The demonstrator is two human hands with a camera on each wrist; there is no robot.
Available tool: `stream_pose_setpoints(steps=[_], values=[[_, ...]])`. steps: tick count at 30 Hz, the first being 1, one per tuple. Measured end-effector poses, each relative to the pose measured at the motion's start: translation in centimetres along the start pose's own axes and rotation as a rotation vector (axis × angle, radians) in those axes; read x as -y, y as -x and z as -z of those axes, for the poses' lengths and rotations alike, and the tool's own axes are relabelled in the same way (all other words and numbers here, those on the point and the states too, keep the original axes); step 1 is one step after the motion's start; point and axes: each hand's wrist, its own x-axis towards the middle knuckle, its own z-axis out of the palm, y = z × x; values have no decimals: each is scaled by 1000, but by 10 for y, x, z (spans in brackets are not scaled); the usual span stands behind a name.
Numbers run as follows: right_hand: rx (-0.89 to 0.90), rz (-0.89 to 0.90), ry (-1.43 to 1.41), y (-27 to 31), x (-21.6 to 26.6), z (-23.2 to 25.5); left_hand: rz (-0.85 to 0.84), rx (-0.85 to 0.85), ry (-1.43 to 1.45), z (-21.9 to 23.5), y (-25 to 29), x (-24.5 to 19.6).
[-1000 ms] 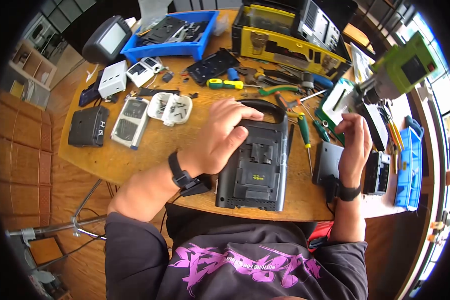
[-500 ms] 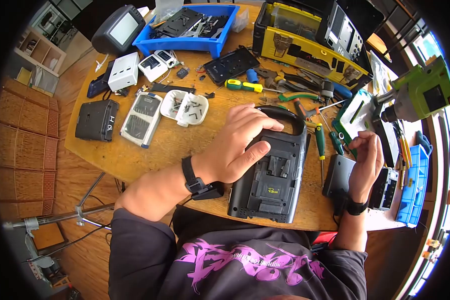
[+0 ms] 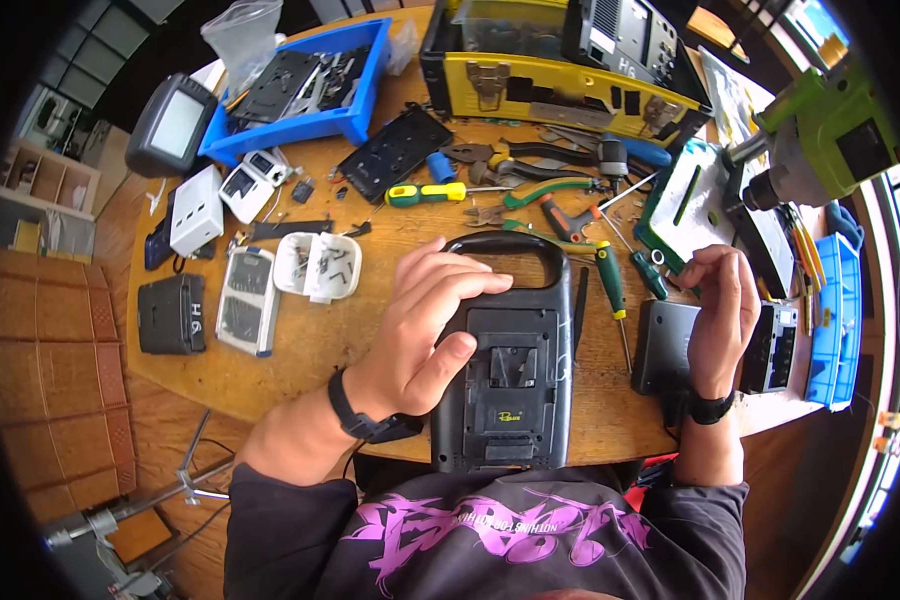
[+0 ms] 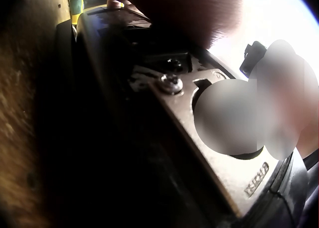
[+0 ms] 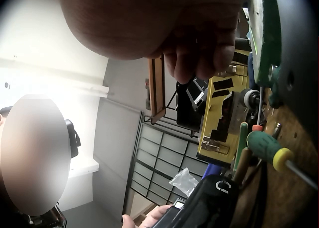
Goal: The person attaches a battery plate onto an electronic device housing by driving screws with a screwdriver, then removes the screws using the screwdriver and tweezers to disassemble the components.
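A black device with a carry handle and a recessed mounting plate (image 3: 505,385) lies at the table's front edge, its handle pointing away from me. My left hand (image 3: 425,325) rests on its left side, fingers fairly straight across the base of the handle and thumb lifted over the plate. In the left wrist view, a metal plate (image 4: 219,173) with a screw shows on the device. My right hand (image 3: 720,310), fingers loosely bent and holding nothing, hovers beside a dark grey box (image 3: 663,345). A green-and-yellow screwdriver (image 3: 610,280) lies between that box and the device.
Pliers (image 3: 490,215) and other tools lie beyond the handle. A white box of screws (image 3: 315,265) and a bit case (image 3: 248,300) sit left. Farther back stand a blue tray (image 3: 355,125) and a yellow toolbox (image 3: 570,90). A green power drill (image 3: 830,140) is at right.
The head view has shifted, moving the whole scene within the picture. My left hand stays on the device, and my right hand keeps hovering with its fingers bent.
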Motion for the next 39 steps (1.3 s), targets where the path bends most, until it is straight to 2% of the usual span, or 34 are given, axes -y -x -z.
stream_pose_setpoints(steps=[15,36,39], values=[[13,-8,55,-1,0,3,68,12,-9,-2,-10,-7],[115,18,3,0,-4,-1,11,0,-42,-1,-11,0],[99,-33,-20,1,-3,-1,-3,5,-34,-1,-11,2]])
